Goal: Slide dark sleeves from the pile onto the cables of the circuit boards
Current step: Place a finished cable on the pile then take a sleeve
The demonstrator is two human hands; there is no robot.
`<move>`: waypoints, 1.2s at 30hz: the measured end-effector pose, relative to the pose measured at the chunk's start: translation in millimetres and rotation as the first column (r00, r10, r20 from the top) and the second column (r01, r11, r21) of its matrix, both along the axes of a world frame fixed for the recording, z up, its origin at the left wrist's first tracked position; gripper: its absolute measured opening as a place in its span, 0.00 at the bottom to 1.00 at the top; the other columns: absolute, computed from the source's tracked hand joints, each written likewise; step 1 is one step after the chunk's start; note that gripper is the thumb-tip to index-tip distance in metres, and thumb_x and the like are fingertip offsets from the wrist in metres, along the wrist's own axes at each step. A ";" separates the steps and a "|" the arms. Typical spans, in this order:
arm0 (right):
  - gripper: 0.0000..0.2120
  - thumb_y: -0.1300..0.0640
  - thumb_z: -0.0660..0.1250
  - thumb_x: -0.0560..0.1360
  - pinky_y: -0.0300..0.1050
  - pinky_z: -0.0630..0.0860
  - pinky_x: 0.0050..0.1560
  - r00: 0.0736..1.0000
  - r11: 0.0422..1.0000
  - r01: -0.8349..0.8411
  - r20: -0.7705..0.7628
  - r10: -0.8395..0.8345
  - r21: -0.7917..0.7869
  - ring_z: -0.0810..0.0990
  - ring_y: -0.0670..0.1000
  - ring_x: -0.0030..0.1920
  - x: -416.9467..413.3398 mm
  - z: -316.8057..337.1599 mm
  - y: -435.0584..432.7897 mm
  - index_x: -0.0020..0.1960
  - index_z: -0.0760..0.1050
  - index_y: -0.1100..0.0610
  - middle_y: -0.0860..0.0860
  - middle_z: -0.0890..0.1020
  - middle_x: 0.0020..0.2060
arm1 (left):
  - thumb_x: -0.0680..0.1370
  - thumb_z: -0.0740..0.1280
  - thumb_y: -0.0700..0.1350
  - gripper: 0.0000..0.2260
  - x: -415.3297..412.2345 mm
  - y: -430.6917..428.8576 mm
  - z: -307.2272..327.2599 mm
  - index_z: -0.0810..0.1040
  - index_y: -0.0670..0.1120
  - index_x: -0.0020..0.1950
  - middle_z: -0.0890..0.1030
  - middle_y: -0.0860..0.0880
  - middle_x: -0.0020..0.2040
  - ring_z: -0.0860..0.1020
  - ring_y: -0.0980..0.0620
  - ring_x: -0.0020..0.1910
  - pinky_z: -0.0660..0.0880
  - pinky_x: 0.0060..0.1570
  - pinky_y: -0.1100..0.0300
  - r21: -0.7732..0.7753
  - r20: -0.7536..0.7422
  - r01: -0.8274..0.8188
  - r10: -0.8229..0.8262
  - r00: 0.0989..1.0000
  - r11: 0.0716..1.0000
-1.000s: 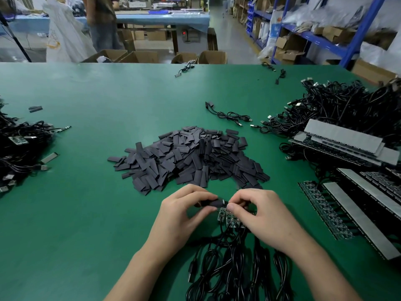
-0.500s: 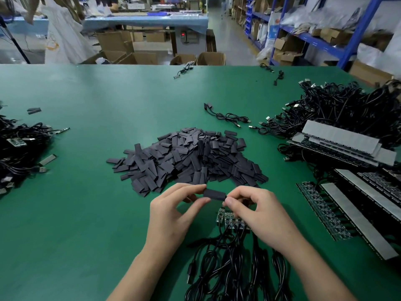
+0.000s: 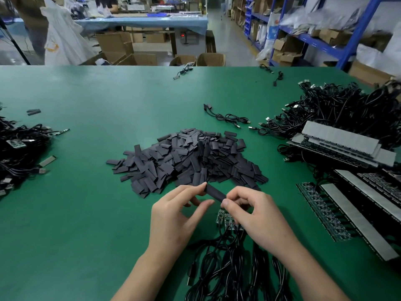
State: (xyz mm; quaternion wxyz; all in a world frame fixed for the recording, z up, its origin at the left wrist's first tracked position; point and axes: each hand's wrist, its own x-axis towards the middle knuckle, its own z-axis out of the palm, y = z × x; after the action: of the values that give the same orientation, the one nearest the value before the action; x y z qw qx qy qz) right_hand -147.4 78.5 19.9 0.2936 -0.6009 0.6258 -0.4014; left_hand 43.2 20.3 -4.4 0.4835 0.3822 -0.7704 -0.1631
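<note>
One dark sleeve (image 3: pixel 215 193) was held up between both hands, just above the circuit boards (image 3: pixel 224 218).

The right hand (image 3: pixel 258 213) pinched its lower end. The left hand (image 3: pixel 173 216) met the upper end with an index fingertip (whether the thumb closed on it could not be told). The sleeve's long axis slanted from that fingertip down to the right thumb. The boards lay directly beneath the right-hand pinch, their cables (image 3: pixel 227 268) trailing toward the person and the pile (image 3: pixel 188 157) just beyond.

The right hand (image 3: pixel 260 218) is covering part of the circuit boards (image 3: pixel 224 218); their cables (image 3: pixel 226 268) are running off the bottom edge.
</note>
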 end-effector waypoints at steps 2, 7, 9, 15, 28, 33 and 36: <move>0.07 0.49 0.69 0.80 0.37 0.71 0.37 1.000 1.000 -0.002 -0.006 0.002 -0.003 0.77 0.44 0.32 -0.2 -1.0 0.1 0.43 0.79 0.46 0.47 0.81 0.32 | 0.75 0.78 0.52 0.14 0.9 -0.2 -0.5 0.86 0.48 0.58 0.84 0.57 0.47 0.80 0.62 0.40 0.78 0.46 0.66 -0.018 0.023 -0.002 0.003 1.000 1.000; 0.08 0.49 0.68 0.80 0.47 0.70 0.37 1.000 1.000 -0.007 -0.006 0.007 -0.012 0.77 0.55 0.36 1.2 -2.6 0.4 0.43 0.79 0.47 0.51 0.81 0.33 | 0.76 0.74 0.55 0.15 1.0 -1.3 -1.4 0.86 0.49 0.58 0.83 0.58 0.48 0.80 0.62 0.41 0.77 0.46 0.66 -0.035 0.045 0.014 -0.013 0.999 0.999; 0.08 0.50 0.68 0.81 0.48 0.69 0.36 1.000 1.000 -0.008 -0.009 0.007 -0.015 0.77 0.56 0.36 1.0 -2.9 0.6 0.42 0.79 0.47 0.52 0.80 0.33 | 0.76 0.75 0.55 0.15 1.5 -2.0 -2.2 0.86 0.49 0.58 0.83 0.58 0.48 0.81 0.61 0.41 0.78 0.45 0.65 -0.034 0.053 0.019 -0.018 0.998 0.999; 0.09 0.49 0.68 0.81 0.47 0.70 0.37 1.000 1.000 0.009 -0.002 -0.009 -0.023 0.77 0.55 0.35 0.6 -2.9 -0.1 0.42 0.79 0.49 0.53 0.80 0.33 | 0.77 0.72 0.55 0.14 0.1 -0.7 -1.7 0.86 0.52 0.60 0.83 0.59 0.49 0.81 0.59 0.41 0.78 0.41 0.61 0.010 0.026 0.019 -0.020 0.999 1.000; 0.08 0.45 0.67 0.80 0.44 0.70 0.34 0.998 1.000 0.008 -0.068 -0.010 -0.028 0.76 0.49 0.34 1.5 -6.0 0.0 0.45 0.80 0.46 0.48 0.79 0.34 | 0.75 0.76 0.44 0.09 -9.6 3.4 1.2 0.86 0.54 0.54 0.87 0.55 0.45 0.86 0.54 0.45 0.80 0.47 0.64 0.292 -0.283 0.138 -0.052 0.958 0.946; 0.19 0.33 0.59 0.75 0.42 0.70 0.58 0.925 0.997 -0.023 -0.381 -0.008 -0.075 0.75 0.38 0.55 -3.5 -3.0 -1.1 0.53 0.81 0.43 0.33 0.78 0.46 | 0.76 0.74 0.39 0.04 -10.3 -3.4 3.9 0.84 0.46 0.48 0.87 0.43 0.41 0.87 0.46 0.42 0.81 0.42 0.60 0.508 -0.611 0.334 0.059 0.789 0.794; 0.20 0.31 0.59 0.75 0.45 0.69 0.60 0.894 0.999 0.006 -0.448 -0.027 -0.049 0.72 0.36 0.56 -18.4 -2.2 -2.8 0.55 0.81 0.41 0.31 0.77 0.47 | 0.72 0.74 0.44 0.06 -4.6 -7.5 7.3 0.85 0.45 0.48 0.87 0.41 0.42 0.87 0.47 0.42 0.81 0.42 0.62 0.538 -0.701 0.369 0.159 0.696 0.758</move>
State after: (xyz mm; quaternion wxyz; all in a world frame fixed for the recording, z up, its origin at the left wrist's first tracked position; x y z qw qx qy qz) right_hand -165.8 75.7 17.7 0.1241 -0.6784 0.6724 -0.2688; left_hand 38.5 12.8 2.9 0.5693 0.3820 -0.4400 -0.5800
